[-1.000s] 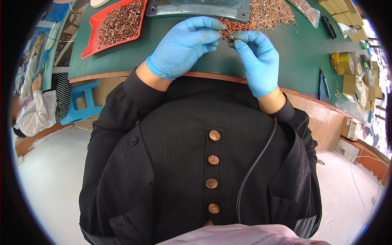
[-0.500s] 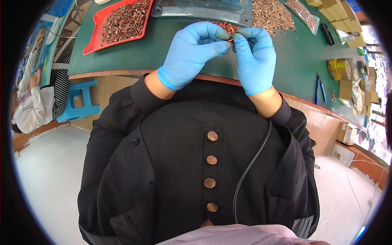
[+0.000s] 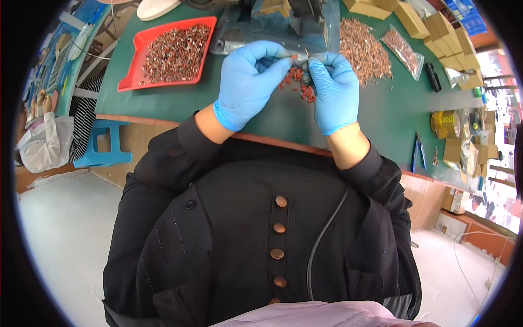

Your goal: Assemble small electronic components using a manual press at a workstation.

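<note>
Both my hands wear blue gloves and are raised over the green table, close together in front of a grey machine base (image 3: pixel 231 48). My left hand (image 3: pixel 248 82) is closed in a pinch on a small red sleeve-like piece (image 3: pixel 294 56). A thin copper-coloured pin (image 3: pixel 306 53) sticks up from the pinched fingers of my right hand (image 3: pixel 333 90). Just below and between the hands lies a small scatter of red pieces (image 3: pixel 306 94). Part of that scatter is hidden behind the gloves.
A red tray (image 3: pixel 131 76) of small red and metallic parts stands at left. Copper-coloured pins (image 3: pixel 362 52) are heaped at right, beside a clear bag of parts (image 3: pixel 403 48). Blue-handled pliers (image 3: pixel 418 152) and cardboard boxes (image 3: pixel 442 32) lie farther right. Another person sits at far left.
My fingertips have drawn slightly apart, so the red piece and the pin now show separately. The view has shifted, with more of the machine and the red scatter visible.
</note>
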`<action>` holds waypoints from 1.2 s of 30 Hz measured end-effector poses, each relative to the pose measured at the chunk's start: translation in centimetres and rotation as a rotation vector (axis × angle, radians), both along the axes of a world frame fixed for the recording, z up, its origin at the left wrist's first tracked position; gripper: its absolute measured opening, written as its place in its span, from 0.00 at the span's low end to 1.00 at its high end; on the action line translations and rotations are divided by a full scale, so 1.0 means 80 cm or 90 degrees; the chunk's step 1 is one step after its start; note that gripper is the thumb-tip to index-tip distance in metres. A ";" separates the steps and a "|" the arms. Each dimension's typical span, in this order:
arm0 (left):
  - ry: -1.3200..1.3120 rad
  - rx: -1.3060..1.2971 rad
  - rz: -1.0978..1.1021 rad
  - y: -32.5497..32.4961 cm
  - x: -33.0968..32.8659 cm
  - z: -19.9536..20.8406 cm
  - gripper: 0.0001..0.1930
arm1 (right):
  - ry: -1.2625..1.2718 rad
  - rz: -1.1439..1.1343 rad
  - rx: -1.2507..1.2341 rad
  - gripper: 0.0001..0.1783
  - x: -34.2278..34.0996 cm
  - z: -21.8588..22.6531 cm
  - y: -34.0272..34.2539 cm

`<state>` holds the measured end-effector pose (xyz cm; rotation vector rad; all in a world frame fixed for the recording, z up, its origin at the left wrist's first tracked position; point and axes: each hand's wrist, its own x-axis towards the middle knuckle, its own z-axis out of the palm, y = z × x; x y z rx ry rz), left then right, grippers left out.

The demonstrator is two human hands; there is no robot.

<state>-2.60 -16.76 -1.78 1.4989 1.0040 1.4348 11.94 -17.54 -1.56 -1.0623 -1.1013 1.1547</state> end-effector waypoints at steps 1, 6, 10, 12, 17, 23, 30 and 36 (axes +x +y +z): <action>0.027 0.038 0.026 0.014 -0.002 0.007 0.04 | -0.037 -0.025 0.036 0.05 0.001 -0.003 0.014; 0.041 0.214 0.200 0.102 0.003 0.013 0.05 | -0.033 -0.041 0.044 0.06 -0.013 0.011 0.084; 0.028 0.238 0.189 0.138 0.018 0.018 0.06 | -0.061 -0.136 0.143 0.07 -0.022 0.021 0.134; 0.050 0.223 0.211 0.146 0.027 0.018 0.06 | -0.169 -0.206 0.149 0.09 -0.020 0.016 0.153; 0.101 0.286 0.283 0.172 0.032 0.003 0.06 | -0.172 -0.240 0.182 0.10 -0.022 0.012 0.174; 0.114 0.317 0.304 0.175 0.041 0.012 0.06 | -0.199 -0.270 0.177 0.12 -0.027 0.020 0.177; 0.220 0.449 0.361 0.173 0.044 0.038 0.02 | -0.172 -0.253 0.173 0.12 -0.024 0.019 0.185; 0.212 0.415 0.344 0.177 0.048 0.037 0.02 | -0.167 -0.245 0.166 0.12 -0.020 0.015 0.191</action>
